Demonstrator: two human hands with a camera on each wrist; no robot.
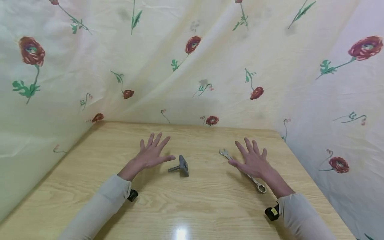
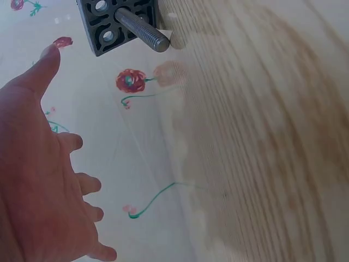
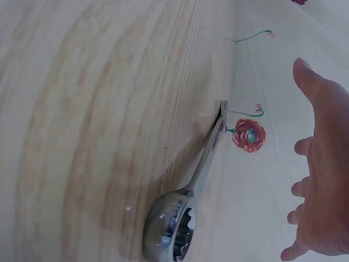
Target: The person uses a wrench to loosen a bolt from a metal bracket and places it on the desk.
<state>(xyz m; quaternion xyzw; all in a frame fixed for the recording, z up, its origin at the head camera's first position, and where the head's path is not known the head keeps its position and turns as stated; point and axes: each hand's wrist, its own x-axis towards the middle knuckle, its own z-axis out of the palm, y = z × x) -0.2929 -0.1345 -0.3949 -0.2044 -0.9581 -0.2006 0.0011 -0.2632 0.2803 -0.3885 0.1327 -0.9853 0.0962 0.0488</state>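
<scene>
A grey square plate with a threaded bolt (image 1: 183, 166) lies on the wooden table, its bolt pointing left in the head view. In the left wrist view the plate (image 2: 98, 34) shows holes and ribs, with the threaded bolt (image 2: 143, 31) sticking out. My left hand (image 1: 151, 155) hovers just left of it, fingers spread, holding nothing. A silver combination wrench (image 1: 254, 181) lies slantwise on the table, partly hidden below my right hand (image 1: 253, 161). That hand is spread above the wrench, apart from it in the right wrist view, where the ring end (image 3: 170, 226) is nearest.
The light wooden table (image 1: 192, 206) reaches back to a flowered cloth (image 1: 156, 73) that hangs behind it and along both sides. Small black wrist devices sit under the left cuff (image 1: 132, 195) and the right cuff (image 1: 272, 212).
</scene>
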